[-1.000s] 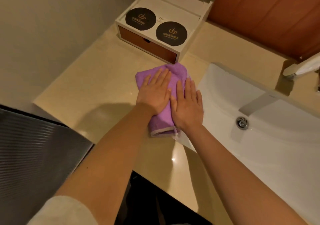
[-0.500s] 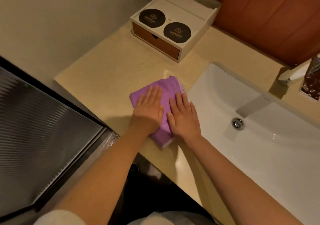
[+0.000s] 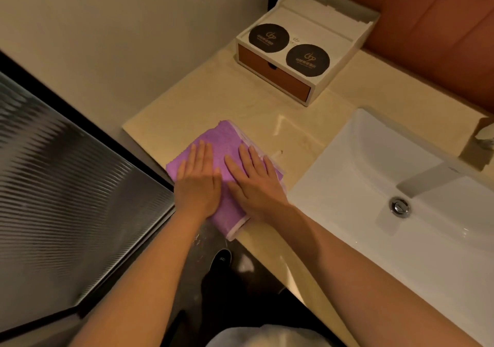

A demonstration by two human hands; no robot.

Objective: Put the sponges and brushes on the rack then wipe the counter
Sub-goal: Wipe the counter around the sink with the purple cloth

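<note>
I see both hands flat, palms down, fingers straight and spread, side by side on the purple cloth (image 3: 227, 143) at frame centre: left hand (image 3: 197, 183) on its left half, right hand (image 3: 255, 183) on its right, neither clenched nor gripping, only pressing. The cloth lies on the beige counter (image 3: 203, 106), its lower corner over the front edge, beside the white sink (image 3: 374, 165). Since half a second ago, cloth and hands have slid left, away from the sink and farther from the white box (image 3: 344, 45)
</note>
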